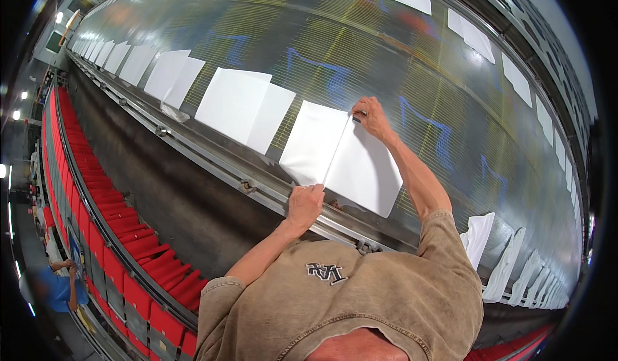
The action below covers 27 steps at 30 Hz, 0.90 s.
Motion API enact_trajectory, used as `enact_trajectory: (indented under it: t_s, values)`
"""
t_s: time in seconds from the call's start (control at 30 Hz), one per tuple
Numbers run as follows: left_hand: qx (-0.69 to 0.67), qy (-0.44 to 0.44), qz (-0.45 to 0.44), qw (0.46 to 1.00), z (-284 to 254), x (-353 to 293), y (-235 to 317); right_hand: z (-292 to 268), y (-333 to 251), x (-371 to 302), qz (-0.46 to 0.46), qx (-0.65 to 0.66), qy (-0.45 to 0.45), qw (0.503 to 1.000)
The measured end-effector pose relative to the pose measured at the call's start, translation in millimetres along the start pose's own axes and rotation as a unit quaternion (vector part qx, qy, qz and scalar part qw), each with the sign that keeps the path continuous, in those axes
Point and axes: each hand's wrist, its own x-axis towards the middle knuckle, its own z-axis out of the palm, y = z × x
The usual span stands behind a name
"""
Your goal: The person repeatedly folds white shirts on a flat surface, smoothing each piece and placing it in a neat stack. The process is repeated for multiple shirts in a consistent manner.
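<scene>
Two white fabric pieces lie side by side on the long, dark table in front of me: a left piece and a right piece. Where they meet runs a straight seam line. My right hand is closed in a pinch at the far end of that line, on the right piece's corner. At the near end, by the table's rail, my left hand pinches the corner of the same piece. The right piece casts a shadow and looks slightly lifted at its far side; its exact contact is hard to tell.
A metal rail with clamps edges the table. More white fabric lies in rows along both edges. Some pieces hang over the edge at right. Left, beyond a dark aisle, stands a rack of red parts; a person in blue is there.
</scene>
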Motion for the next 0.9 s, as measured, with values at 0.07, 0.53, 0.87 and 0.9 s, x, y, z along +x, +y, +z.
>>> enact_trajectory:
  t_s: [0.07,0.53,0.87,0.9]
  values:
    - [-0.001,0.000,0.002,1.000,13.3,1.7,15.1,-8.4,7.9,-9.0,0.003,-0.009,-0.002,1.000]
    - [-0.095,-0.135,-0.079,0.983,53.5,15.6,70.5,-36.3,38.9,-39.2,-0.068,-0.025,0.030,0.997]
    - [-0.116,-0.131,-0.065,0.982,70.2,16.3,87.9,-51.1,53.7,-57.8,-0.068,-0.033,0.018,0.997]
    - [-0.118,-0.129,-0.064,0.983,71.4,15.8,89.6,-50.7,54.2,-58.6,-0.080,-0.023,0.029,0.996]
